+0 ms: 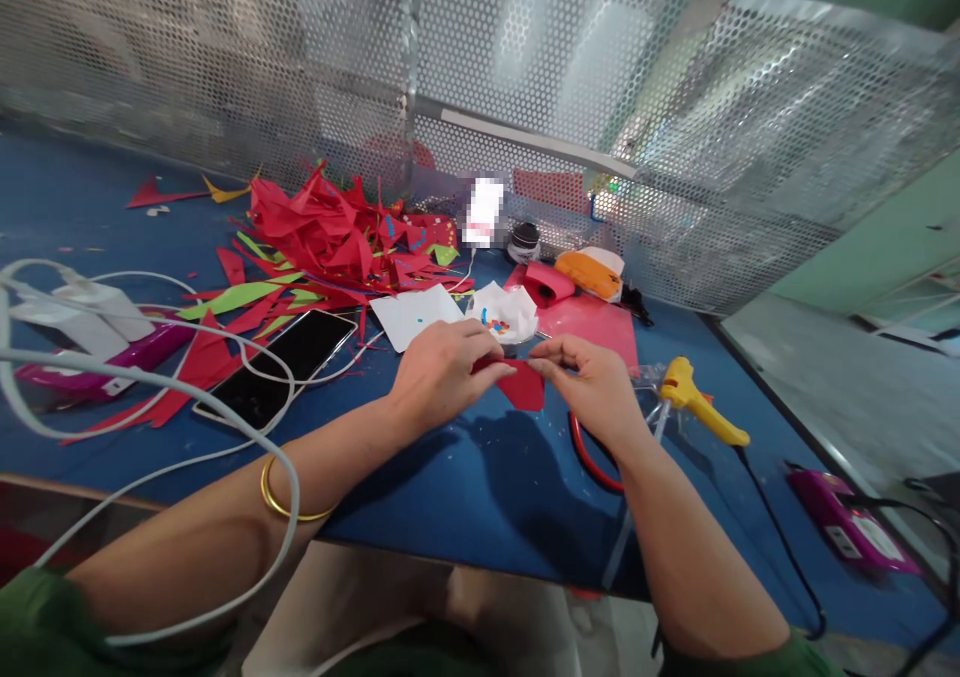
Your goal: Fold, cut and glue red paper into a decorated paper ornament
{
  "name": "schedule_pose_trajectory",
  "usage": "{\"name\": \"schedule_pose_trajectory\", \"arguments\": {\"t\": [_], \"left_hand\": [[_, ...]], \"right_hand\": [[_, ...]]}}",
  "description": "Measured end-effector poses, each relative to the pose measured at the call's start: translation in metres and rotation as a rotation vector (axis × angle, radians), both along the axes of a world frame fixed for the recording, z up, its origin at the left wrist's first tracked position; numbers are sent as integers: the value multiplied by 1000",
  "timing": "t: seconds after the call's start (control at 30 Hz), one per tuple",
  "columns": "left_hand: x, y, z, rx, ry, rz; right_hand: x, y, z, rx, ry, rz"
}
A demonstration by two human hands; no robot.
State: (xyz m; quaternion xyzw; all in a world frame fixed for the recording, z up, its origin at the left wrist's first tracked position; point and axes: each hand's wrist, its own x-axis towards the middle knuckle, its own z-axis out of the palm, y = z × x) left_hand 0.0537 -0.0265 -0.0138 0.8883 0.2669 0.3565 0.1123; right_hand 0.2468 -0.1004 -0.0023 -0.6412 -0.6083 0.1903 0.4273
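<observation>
Between my two hands hangs a small red piece of paper (523, 389), held above the blue table. My left hand (448, 369) pinches its left side between thumb and fingers. At the upper right edge of the paper, my right hand (589, 385) has its thumb and fingertips pressed together on it. Under my right hand and partly hidden by it lies a red curved handle (592, 457), seemingly of scissors. Just beyond my hands stands a white dish (517, 309) with small coloured bits in it. A white sheet (416, 315) lies beside the dish.
A heap of red paper scraps (322, 222) covers the back left. Nearer are a phone (281, 367) and looping white cables (285, 517), one crossing my left forearm. A yellow glue gun (701, 402) and purple power strip (855, 527) lie right. Perforated metal (517, 57) borders the back.
</observation>
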Motion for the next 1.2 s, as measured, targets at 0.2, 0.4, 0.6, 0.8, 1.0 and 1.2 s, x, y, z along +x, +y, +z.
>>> {"name": "schedule_pose_trajectory", "arguments": {"t": [0.2, 0.4, 0.6, 0.8, 1.0, 1.2], "left_hand": [[2, 1, -2, -259, 78, 45], [0, 5, 1, -315, 63, 54], [-4, 4, 10, -403, 129, -38], [-9, 2, 17, -481, 87, -93], [-16, 0, 17, -340, 178, -102], [-16, -12, 18, -287, 324, -154]], "right_hand": [[-10, 2, -12, 28, -29, -26], [-10, -2, -12, 40, -163, 30], [13, -6, 27, 153, -456, 3], [26, 58, 46, 108, -727, 224], [20, 111, 36, -139, -971, 451], [23, 132, 23, -126, -1073, 556]]}}
